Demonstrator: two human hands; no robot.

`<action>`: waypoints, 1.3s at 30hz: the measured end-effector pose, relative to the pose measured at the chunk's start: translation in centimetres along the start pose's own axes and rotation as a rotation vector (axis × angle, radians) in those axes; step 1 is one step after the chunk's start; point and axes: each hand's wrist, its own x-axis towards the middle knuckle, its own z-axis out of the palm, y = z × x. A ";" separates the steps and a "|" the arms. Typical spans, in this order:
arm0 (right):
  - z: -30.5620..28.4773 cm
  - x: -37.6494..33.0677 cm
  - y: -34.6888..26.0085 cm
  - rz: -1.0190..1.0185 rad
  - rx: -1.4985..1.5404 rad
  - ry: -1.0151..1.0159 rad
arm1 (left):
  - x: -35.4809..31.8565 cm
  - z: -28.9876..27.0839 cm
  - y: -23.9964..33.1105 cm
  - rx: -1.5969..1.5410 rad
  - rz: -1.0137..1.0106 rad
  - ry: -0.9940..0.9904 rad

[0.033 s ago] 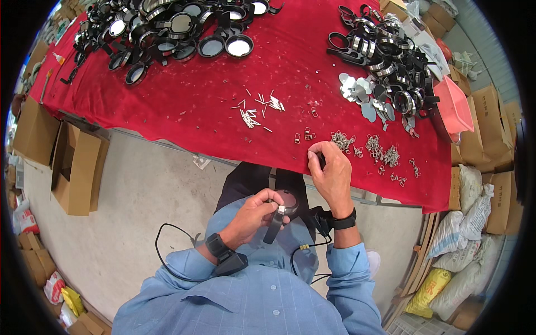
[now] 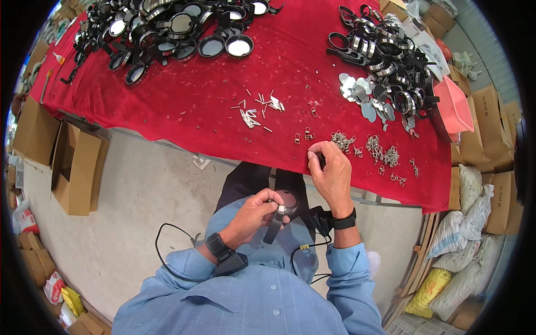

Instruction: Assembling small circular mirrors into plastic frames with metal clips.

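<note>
My left hand (image 2: 251, 215) is over my lap, closed around a black round frame with a short handle (image 2: 279, 211) that has a small metal piece on it. My right hand (image 2: 333, 174) rests on the near edge of the red-covered table (image 2: 184, 106). Its fingertips pinch a small dark part (image 2: 321, 159). Small metal clips (image 2: 379, 149) lie just to its right, and thin metal pins (image 2: 257, 110) lie to its upper left. Both wrists wear black bands.
Black round frames with lenses (image 2: 184, 28) are heaped at the table's far left. More black frames (image 2: 391, 56) and silver oval plates (image 2: 357, 92) lie far right beside a pink tray (image 2: 455, 106). Cardboard boxes (image 2: 72, 167) stand on the floor at left, sacks (image 2: 458, 279) at right.
</note>
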 end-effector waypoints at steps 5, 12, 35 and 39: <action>0.0 -0.1 -0.2 -0.003 -0.005 0.000 | 0.1 -0.2 -0.2 0.002 -0.011 -0.014; 0.2 -0.2 -0.1 -0.004 -0.002 0.000 | 0.0 0.1 0.1 0.013 -0.008 -0.016; 0.1 0.0 -0.3 0.025 0.006 -0.016 | 0.7 -0.2 -0.2 0.014 -0.035 -0.016; 0.1 0.0 -0.2 0.038 0.009 -0.021 | 0.8 -0.3 -0.3 0.010 -0.038 -0.019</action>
